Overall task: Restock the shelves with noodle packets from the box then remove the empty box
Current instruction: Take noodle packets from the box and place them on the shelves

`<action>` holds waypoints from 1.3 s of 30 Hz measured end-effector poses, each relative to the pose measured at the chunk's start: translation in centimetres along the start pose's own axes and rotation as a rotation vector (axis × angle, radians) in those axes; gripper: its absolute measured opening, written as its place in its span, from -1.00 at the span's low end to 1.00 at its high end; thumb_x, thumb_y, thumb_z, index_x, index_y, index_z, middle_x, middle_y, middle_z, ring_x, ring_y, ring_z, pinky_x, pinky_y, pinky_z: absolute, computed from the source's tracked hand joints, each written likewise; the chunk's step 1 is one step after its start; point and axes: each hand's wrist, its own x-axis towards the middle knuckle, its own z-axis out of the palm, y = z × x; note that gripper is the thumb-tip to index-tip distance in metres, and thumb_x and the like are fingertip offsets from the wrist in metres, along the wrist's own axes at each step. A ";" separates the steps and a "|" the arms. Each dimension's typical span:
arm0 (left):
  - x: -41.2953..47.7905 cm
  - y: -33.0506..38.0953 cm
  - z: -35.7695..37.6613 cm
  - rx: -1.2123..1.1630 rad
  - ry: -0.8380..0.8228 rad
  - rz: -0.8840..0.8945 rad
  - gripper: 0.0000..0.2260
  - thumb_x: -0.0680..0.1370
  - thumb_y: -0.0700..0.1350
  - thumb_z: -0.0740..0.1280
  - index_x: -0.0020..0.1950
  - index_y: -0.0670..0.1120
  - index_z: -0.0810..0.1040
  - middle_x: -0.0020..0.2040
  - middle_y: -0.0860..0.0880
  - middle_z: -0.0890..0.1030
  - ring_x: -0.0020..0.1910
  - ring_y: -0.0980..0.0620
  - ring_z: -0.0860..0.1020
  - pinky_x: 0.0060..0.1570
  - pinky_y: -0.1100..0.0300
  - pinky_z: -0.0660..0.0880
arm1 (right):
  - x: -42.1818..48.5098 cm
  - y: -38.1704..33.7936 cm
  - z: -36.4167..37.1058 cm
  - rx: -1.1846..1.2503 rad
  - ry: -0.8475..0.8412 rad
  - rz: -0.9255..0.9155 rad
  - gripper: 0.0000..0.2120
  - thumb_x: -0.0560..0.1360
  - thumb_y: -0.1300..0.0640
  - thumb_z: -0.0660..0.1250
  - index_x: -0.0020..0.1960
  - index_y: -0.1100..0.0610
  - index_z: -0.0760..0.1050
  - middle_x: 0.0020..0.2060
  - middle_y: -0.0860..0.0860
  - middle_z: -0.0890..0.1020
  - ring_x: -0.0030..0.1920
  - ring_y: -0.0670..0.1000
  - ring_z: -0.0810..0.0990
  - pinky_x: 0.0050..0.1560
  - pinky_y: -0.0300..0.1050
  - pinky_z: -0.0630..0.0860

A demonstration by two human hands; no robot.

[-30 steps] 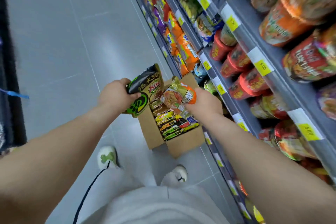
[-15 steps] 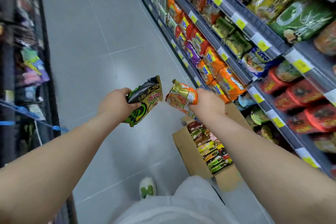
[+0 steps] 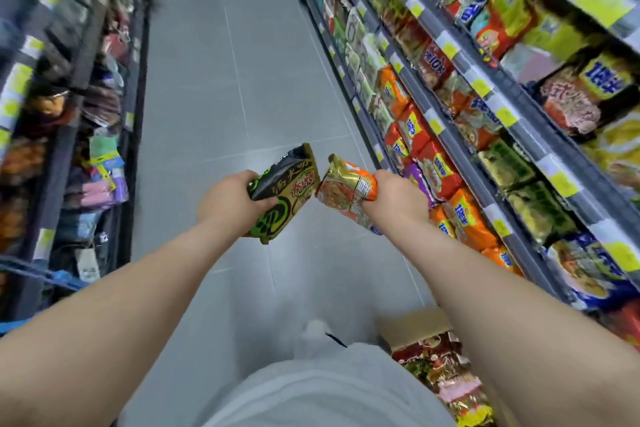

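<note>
Cardboard is the material of the box [image 3: 412,328], and I see it low at about 5 o'clock, on the grey tile floor [image 3: 221,87], partly behind my right forearm. It is not empty: several noodle packets [image 3: 440,367] lie inside, so I judge the restocking is far from finished.

My left hand [image 3: 230,206] is near the centre of the view, with its fingers clamped on one end of a black and green noodle packet [image 3: 284,192]. My right hand [image 3: 394,199] is just beside it, toward 3 o'clock, with the fingers closed around an orange and gold noodle packet [image 3: 348,189]. The two packets almost touch at their near edges; I cannot tell if they really touch.

The noodle shelves [image 3: 460,135] run from 12 to 4 o'clock, full of orange, green and yellow packets with yellow price labels [image 3: 434,125].

What can go wrong, in my judgement:
- Each packet is held only at one end, and the film looks smooth, so a packet can slip out and fall to the floor.
- Squeezing too hard can break the noodle block inside.
- The rows look already tight; pushing a packet in can knock a neighbour down.
- Many designs look similar, so a packet can go to a wrong row.
- The box stands close to my feet, so I can step on it or trip.
</note>
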 end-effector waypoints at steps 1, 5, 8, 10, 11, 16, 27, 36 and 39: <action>1.7 0.5 -0.7 0.001 0.003 -0.012 -0.62 0.39 0.18 0.44 0.14 0.10 0.50 -0.01 0.01 0.61 -0.07 -0.08 0.56 -0.17 0.14 0.47 | 2.1 -0.5 -0.5 0.000 0.001 -0.012 -0.80 0.42 0.09 0.33 0.03 0.07 0.47 -0.11 0.05 0.60 -0.07 0.15 0.58 -0.27 -0.11 0.35; 9.0 1.8 -3.1 0.001 0.027 -0.026 -0.59 0.40 0.18 0.44 0.17 0.08 0.49 0.03 -0.01 0.59 0.01 -0.12 0.56 -0.05 0.05 0.52 | 10.1 -2.5 -2.2 0.009 0.039 -0.040 -0.81 0.41 0.10 0.31 0.02 0.09 0.47 -0.11 0.07 0.61 -0.07 0.18 0.58 -0.26 -0.10 0.36; 15.0 2.2 -4.5 0.012 0.037 -0.006 -0.59 0.40 0.17 0.44 0.17 0.06 0.50 0.02 -0.03 0.59 -0.01 -0.12 0.56 -0.09 0.05 0.54 | 15.8 -3.9 -2.9 0.006 0.062 -0.034 -0.83 0.41 0.10 0.32 0.00 0.08 0.46 -0.12 0.07 0.60 -0.08 0.17 0.57 -0.27 -0.10 0.36; 20.4 2.5 -5.4 -0.002 0.038 0.004 -0.60 0.40 0.17 0.45 0.16 0.06 0.50 0.01 -0.04 0.58 -0.04 -0.13 0.57 -0.12 0.03 0.57 | 20.7 -5.0 -3.0 0.001 0.086 -0.022 -0.82 0.42 0.09 0.34 -0.01 0.09 0.46 -0.11 0.06 0.60 -0.08 0.16 0.57 -0.28 -0.11 0.35; 22.8 2.6 -5.7 -0.012 0.036 0.011 -0.59 0.39 0.17 0.45 0.17 0.07 0.50 0.02 -0.04 0.58 -0.05 -0.14 0.57 -0.12 0.01 0.58 | 22.8 -5.6 -3.0 0.002 0.101 -0.009 -0.82 0.42 0.08 0.34 -0.01 0.09 0.46 -0.11 0.06 0.60 -0.08 0.16 0.57 -0.29 -0.11 0.34; 36.0 4.2 -8.3 -0.023 -0.009 0.091 -0.64 0.39 0.15 0.45 0.12 0.08 0.50 0.01 -0.03 0.59 -0.08 -0.13 0.58 -0.12 0.00 0.58 | 33.4 -8.4 -3.3 0.047 0.166 0.090 -0.77 0.41 0.06 0.37 0.01 0.11 0.45 -0.08 0.07 0.59 -0.05 0.17 0.56 -0.27 -0.11 0.34; 57.9 15.7 -11.2 0.083 -0.055 0.337 -0.65 0.44 0.14 0.42 0.15 0.04 0.51 -0.01 -0.06 0.61 -0.02 -0.16 0.56 -0.17 0.07 0.49 | 51.0 -8.0 -6.9 0.014 0.278 0.290 -0.70 0.40 0.01 0.39 0.05 0.12 0.46 -0.06 0.07 0.58 -0.02 0.16 0.54 -0.22 -0.07 0.36; 71.9 28.5 -9.4 0.075 -0.026 0.520 -0.63 0.48 0.12 0.38 0.24 0.06 0.48 0.07 -0.06 0.59 0.02 -0.17 0.55 -0.23 0.12 0.41 | 64.4 -2.7 -10.9 -0.023 0.404 0.367 -0.74 0.40 -0.01 0.41 0.02 0.07 0.49 -0.11 0.03 0.58 -0.04 0.13 0.55 -0.21 -0.09 0.33; 75.2 31.9 -8.9 0.069 -0.014 0.611 -0.63 0.48 0.11 0.38 0.25 0.05 0.48 0.11 -0.05 0.57 0.07 -0.15 0.53 -0.20 0.10 0.42 | 66.8 -1.7 -12.5 -0.090 0.408 0.407 -0.72 0.41 -0.02 0.42 0.04 0.07 0.49 -0.10 0.04 0.58 -0.01 0.12 0.53 -0.15 -0.05 0.38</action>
